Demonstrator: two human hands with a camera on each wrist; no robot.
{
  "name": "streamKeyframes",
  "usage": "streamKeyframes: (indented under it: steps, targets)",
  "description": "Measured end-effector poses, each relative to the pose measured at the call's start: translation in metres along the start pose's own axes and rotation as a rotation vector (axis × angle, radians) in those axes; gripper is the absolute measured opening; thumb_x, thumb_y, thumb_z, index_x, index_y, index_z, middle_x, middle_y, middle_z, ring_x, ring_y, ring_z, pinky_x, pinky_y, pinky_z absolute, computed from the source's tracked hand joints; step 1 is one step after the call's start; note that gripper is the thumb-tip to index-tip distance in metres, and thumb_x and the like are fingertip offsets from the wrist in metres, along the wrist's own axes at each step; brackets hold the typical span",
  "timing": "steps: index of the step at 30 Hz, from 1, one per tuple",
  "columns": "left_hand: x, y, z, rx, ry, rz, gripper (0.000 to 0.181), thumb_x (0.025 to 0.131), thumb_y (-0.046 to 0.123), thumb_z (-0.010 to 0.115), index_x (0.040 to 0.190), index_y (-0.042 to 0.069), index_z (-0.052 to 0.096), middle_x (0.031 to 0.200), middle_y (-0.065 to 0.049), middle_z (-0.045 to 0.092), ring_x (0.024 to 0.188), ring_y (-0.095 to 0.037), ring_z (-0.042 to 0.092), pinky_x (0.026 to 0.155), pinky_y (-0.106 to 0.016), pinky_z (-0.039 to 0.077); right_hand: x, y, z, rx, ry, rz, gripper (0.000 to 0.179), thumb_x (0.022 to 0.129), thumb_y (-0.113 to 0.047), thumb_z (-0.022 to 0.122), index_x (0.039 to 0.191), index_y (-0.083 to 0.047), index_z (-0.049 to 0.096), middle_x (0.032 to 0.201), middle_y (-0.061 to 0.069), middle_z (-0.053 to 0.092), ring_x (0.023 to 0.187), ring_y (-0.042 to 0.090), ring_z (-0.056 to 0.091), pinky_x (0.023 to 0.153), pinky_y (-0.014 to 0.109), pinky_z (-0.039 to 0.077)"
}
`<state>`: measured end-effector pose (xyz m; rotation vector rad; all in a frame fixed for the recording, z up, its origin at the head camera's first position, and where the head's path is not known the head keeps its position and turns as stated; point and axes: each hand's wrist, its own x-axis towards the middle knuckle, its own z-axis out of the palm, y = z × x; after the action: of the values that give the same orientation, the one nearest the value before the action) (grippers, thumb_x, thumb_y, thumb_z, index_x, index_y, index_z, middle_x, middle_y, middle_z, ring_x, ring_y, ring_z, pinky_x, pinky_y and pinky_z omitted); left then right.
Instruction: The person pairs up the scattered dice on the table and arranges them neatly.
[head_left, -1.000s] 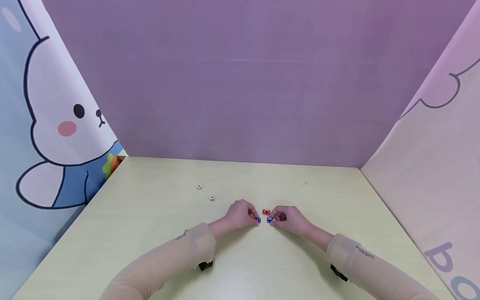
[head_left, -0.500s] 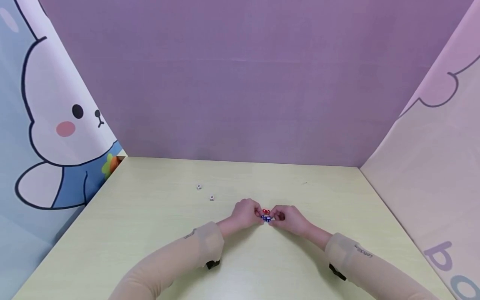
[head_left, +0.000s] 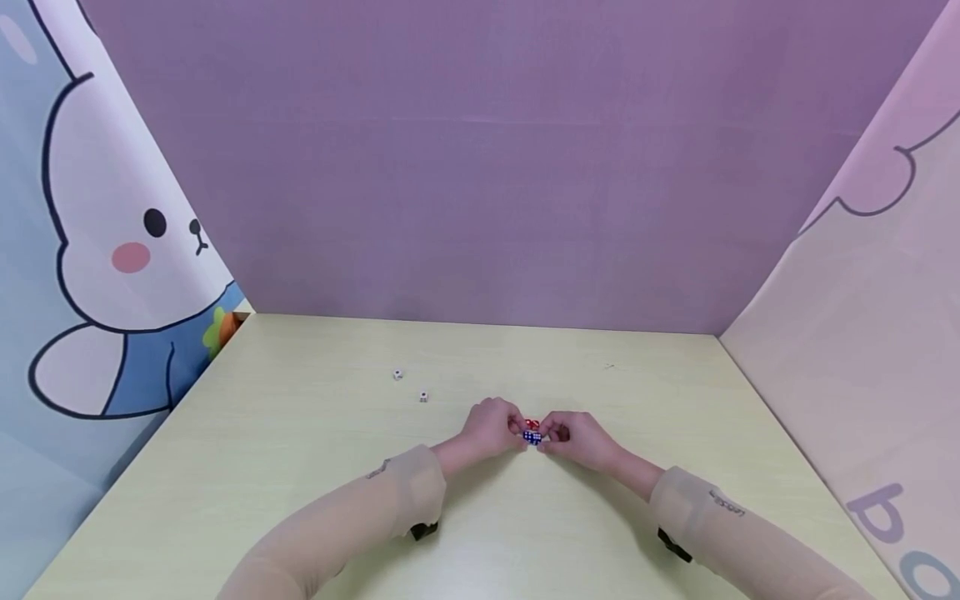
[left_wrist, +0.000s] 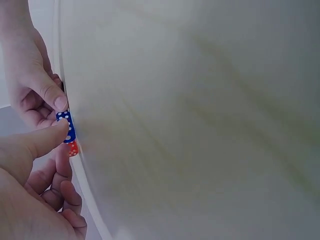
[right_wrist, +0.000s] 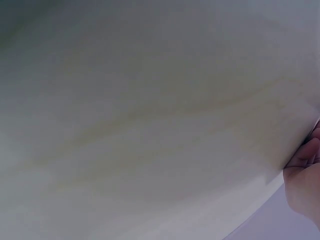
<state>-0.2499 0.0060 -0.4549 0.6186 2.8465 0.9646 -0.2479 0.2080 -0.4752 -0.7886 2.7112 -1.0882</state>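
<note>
My left hand (head_left: 491, 427) is clamped on the left blue die (head_left: 527, 436), pinching it between thumb and fingers. My right hand (head_left: 581, 437) comes in from three o'clock and pinches the right blue die (head_left: 537, 437) the same way. A second ago a gap stood between these two; it is closed, my left hand having slid its die toward three o'clock, and they now sit side by side, seemingly touching, low on the desk (head_left: 300, 417). For the work in hand, I judge this means the blue pair is lined up, with both hands steadying it and neither yet letting go.

At twelve o'clock, just beyond the blue dice, lie the red dice (head_left: 532, 424), also side by side; whether they touch the blue ones I cannot tell. My left-wrist view shows a bit of red (left_wrist: 73, 148) right by the blue, while my right-wrist view catches only part of a hand and no dice.

Farther out, toward ten o'clock, the near white die (head_left: 423, 397) and the far white die (head_left: 397, 375) lie apart from each other, well away from my fingers. Past the desk, at twelve, rises a purple wall (head_left: 487, 167).
</note>
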Motion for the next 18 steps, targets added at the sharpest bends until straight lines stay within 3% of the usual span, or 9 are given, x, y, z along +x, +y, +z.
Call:
streamKeyframes:
  steps: [8, 14, 18]
  targets:
    - [-0.010, -0.014, -0.020, -0.050, 0.021, -0.034, 0.021, 0.071, 0.018, 0.082, 0.088, 0.012, 0.072, 0.067, 0.010, 0.058, 0.066, -0.007, 0.051, 0.085, -0.037, 0.040, 0.000, 0.000, 0.000, -0.013, -0.006, 0.014, 0.014, 0.082, -0.019, 0.074, 0.090, -0.014, 0.064, 0.069, -0.006, 0.052, 0.062, 0.005, 0.045, 0.056, 0.019, 0.040]
    - [-0.014, -0.038, -0.042, -0.105, 0.058, -0.067, 0.025, 0.073, 0.018, 0.080, 0.094, 0.010, 0.071, 0.076, 0.005, 0.060, 0.074, -0.012, 0.052, 0.087, -0.041, 0.037, 0.000, 0.001, 0.001, -0.012, -0.004, 0.019, 0.013, 0.081, -0.019, 0.074, 0.089, -0.015, 0.064, 0.069, -0.007, 0.053, 0.061, 0.004, 0.045, 0.055, 0.018, 0.041]
    - [-0.017, -0.057, -0.060, -0.094, 0.113, -0.093, 0.026, 0.073, 0.017, 0.081, 0.096, 0.009, 0.071, 0.079, 0.001, 0.063, 0.076, -0.014, 0.052, 0.085, -0.040, 0.039, 0.001, 0.001, 0.001, -0.013, -0.010, 0.028, 0.013, 0.081, -0.018, 0.074, 0.089, -0.016, 0.064, 0.069, -0.007, 0.053, 0.061, 0.004, 0.045, 0.055, 0.019, 0.041]
